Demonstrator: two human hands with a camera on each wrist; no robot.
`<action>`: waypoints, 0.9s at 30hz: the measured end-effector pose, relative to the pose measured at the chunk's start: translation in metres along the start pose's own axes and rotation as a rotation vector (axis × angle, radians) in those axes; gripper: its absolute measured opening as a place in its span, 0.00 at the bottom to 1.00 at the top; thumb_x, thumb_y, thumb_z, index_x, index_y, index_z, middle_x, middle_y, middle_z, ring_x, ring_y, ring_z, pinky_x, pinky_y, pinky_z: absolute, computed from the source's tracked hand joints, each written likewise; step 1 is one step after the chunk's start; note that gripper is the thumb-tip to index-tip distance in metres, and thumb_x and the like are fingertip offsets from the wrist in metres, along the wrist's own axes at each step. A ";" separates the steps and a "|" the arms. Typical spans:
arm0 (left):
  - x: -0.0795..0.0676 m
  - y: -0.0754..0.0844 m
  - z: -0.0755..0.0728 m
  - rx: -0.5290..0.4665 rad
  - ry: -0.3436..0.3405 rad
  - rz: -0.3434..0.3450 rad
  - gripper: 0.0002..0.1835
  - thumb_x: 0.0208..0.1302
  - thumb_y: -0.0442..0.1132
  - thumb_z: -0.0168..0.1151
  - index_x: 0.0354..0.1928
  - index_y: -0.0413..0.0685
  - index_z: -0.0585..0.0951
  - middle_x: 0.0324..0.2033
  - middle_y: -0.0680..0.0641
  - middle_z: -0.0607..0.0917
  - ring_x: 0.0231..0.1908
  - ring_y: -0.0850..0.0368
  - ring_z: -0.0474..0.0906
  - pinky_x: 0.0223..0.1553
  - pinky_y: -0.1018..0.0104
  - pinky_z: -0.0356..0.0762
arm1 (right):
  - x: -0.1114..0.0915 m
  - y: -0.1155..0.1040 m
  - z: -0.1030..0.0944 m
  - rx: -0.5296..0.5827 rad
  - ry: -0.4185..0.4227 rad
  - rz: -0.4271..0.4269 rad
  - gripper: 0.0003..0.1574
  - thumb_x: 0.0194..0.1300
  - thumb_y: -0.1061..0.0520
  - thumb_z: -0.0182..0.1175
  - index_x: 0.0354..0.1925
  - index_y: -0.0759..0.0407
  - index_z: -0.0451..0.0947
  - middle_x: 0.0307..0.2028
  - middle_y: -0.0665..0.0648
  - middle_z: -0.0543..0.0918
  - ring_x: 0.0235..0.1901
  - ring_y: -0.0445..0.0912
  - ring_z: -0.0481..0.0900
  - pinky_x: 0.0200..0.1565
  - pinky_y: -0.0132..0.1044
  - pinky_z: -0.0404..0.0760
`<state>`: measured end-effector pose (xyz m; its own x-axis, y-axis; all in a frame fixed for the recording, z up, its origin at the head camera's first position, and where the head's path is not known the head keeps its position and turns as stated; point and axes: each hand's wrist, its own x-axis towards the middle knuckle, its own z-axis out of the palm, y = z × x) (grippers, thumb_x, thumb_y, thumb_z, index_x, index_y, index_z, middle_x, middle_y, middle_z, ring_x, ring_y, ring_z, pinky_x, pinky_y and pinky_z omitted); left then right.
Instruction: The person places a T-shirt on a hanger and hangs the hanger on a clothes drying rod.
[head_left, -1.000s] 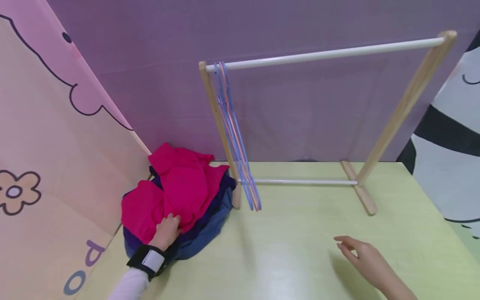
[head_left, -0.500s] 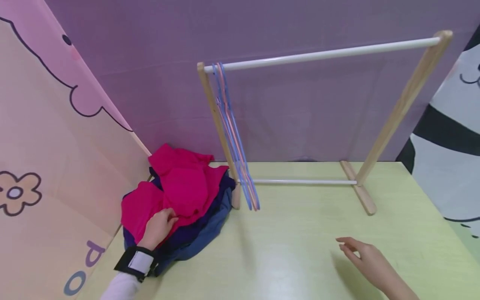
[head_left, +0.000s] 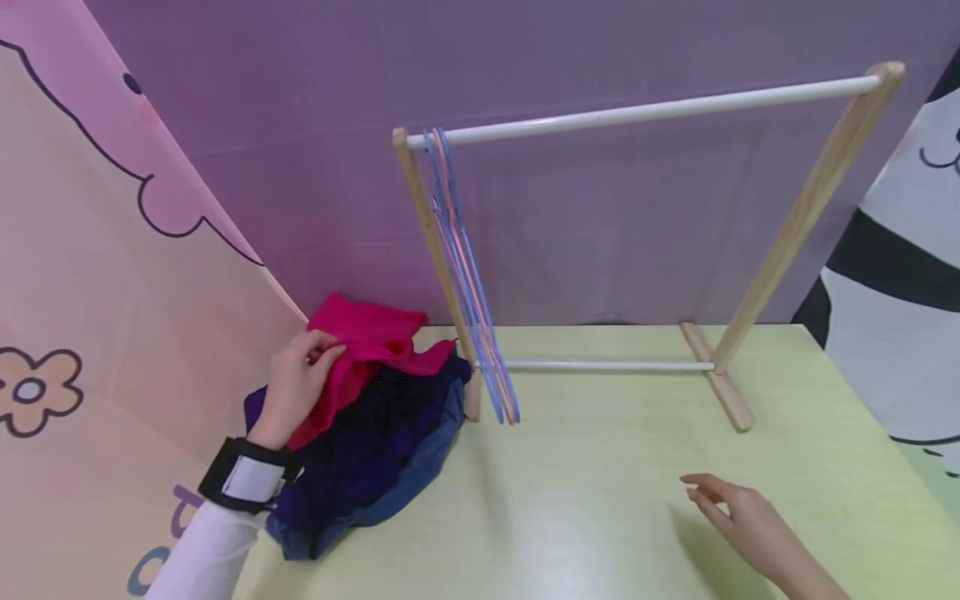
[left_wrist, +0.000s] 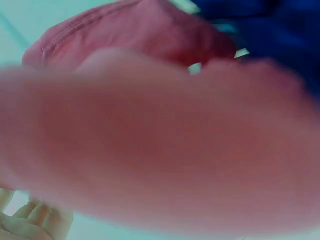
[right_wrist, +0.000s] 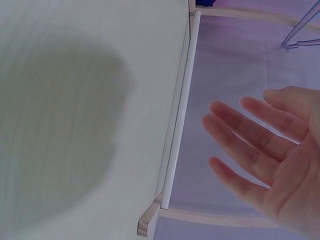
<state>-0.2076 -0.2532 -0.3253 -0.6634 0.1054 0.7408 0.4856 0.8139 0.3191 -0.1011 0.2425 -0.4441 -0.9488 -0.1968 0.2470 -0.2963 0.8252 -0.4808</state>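
In the head view my left hand (head_left: 296, 379) pinches a bright pink garment (head_left: 367, 325) between thumb and fingers, lifting its near part off the pile. Beneath it lie a dark navy garment (head_left: 375, 433) and a blue garment (head_left: 427, 462) on the table. The left wrist view is mostly filled by blurred skin, with a pink fabric edge (left_wrist: 115, 30) behind it. Over the right part of the table my right hand (head_left: 746, 521) hovers, fingers loosely bent and holding nothing; the right wrist view shows its fingers spread apart.
A wooden rack with a white top rail (head_left: 645, 112) stands at the back of the table (head_left: 585, 483). Several blue and pink hangers (head_left: 468, 275) hang at its left end, close beside the pile. A printed curtain (head_left: 97, 292) borders the left side.
My left hand has gone from resting on the pile to pinching the pink garment and raising it up and back, which uncovers more navy cloth. The right hand has barely shifted.
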 end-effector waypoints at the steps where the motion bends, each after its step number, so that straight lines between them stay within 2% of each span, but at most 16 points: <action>1: 0.007 0.006 -0.002 -0.015 0.011 0.012 0.05 0.47 0.25 0.65 0.26 0.36 0.78 0.22 0.42 0.78 0.22 0.53 0.73 0.25 0.69 0.66 | 0.000 0.000 -0.001 0.000 0.002 -0.002 0.11 0.55 0.63 0.58 0.39 0.60 0.78 0.25 0.49 0.81 0.25 0.37 0.76 0.26 0.35 0.75; 4: 0.021 0.025 -0.004 -0.055 0.028 0.067 0.06 0.46 0.25 0.65 0.27 0.37 0.78 0.22 0.44 0.78 0.23 0.54 0.74 0.26 0.73 0.66 | 0.001 0.000 -0.002 0.003 0.012 -0.009 0.10 0.55 0.63 0.58 0.39 0.61 0.78 0.25 0.49 0.81 0.25 0.36 0.76 0.26 0.35 0.75; 8: 0.032 0.046 -0.003 -0.127 0.027 0.132 0.06 0.46 0.26 0.66 0.27 0.37 0.79 0.23 0.45 0.78 0.24 0.55 0.75 0.27 0.76 0.69 | 0.002 -0.001 -0.004 0.006 0.015 -0.012 0.10 0.56 0.63 0.58 0.39 0.60 0.78 0.26 0.49 0.82 0.26 0.36 0.76 0.26 0.35 0.75; 13: 0.045 0.071 -0.008 -0.248 0.042 0.146 0.05 0.47 0.26 0.65 0.28 0.38 0.79 0.24 0.45 0.78 0.25 0.59 0.74 0.29 0.81 0.68 | 0.005 -0.003 -0.008 0.007 0.000 -0.014 0.10 0.57 0.63 0.58 0.39 0.61 0.78 0.27 0.50 0.82 0.26 0.36 0.76 0.25 0.34 0.75; 16: 0.048 0.087 -0.012 -0.315 0.045 0.172 0.06 0.46 0.25 0.65 0.27 0.38 0.79 0.24 0.46 0.78 0.25 0.62 0.73 0.29 0.81 0.69 | 0.006 -0.004 -0.009 0.015 -0.010 -0.012 0.10 0.57 0.62 0.57 0.39 0.61 0.78 0.27 0.51 0.82 0.26 0.36 0.76 0.26 0.35 0.75; 18: 0.046 0.098 -0.014 -0.356 0.031 0.197 0.07 0.45 0.23 0.65 0.27 0.38 0.79 0.24 0.46 0.79 0.26 0.63 0.74 0.29 0.80 0.70 | 0.007 -0.006 -0.009 0.021 -0.018 -0.010 0.10 0.57 0.62 0.57 0.40 0.61 0.78 0.28 0.50 0.82 0.27 0.36 0.76 0.27 0.35 0.75; 21: 0.038 0.113 -0.014 -0.423 -0.023 0.224 0.08 0.44 0.21 0.65 0.28 0.37 0.79 0.25 0.46 0.79 0.28 0.61 0.75 0.30 0.78 0.72 | 0.007 -0.009 -0.008 0.029 -0.019 -0.010 0.10 0.57 0.62 0.58 0.40 0.61 0.78 0.27 0.50 0.82 0.27 0.36 0.76 0.27 0.34 0.75; 24: 0.026 0.122 -0.006 -0.462 -0.091 0.219 0.08 0.45 0.22 0.65 0.28 0.39 0.80 0.26 0.48 0.80 0.29 0.60 0.75 0.29 0.77 0.73 | 0.009 -0.013 -0.007 0.050 -0.018 -0.022 0.10 0.57 0.62 0.58 0.39 0.61 0.78 0.27 0.49 0.82 0.26 0.35 0.76 0.26 0.33 0.74; 27: 0.013 0.126 0.009 -0.476 -0.168 0.197 0.07 0.46 0.25 0.65 0.29 0.41 0.81 0.27 0.50 0.80 0.29 0.61 0.75 0.28 0.75 0.73 | 0.013 -0.019 -0.005 0.084 -0.029 -0.041 0.10 0.57 0.62 0.58 0.40 0.61 0.78 0.28 0.49 0.82 0.26 0.34 0.75 0.26 0.32 0.74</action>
<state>-0.1602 -0.1441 -0.2805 -0.5965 0.3516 0.7215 0.7885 0.4248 0.4449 -0.1075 0.2272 -0.4280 -0.9382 -0.2459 0.2436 -0.3418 0.7689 -0.5404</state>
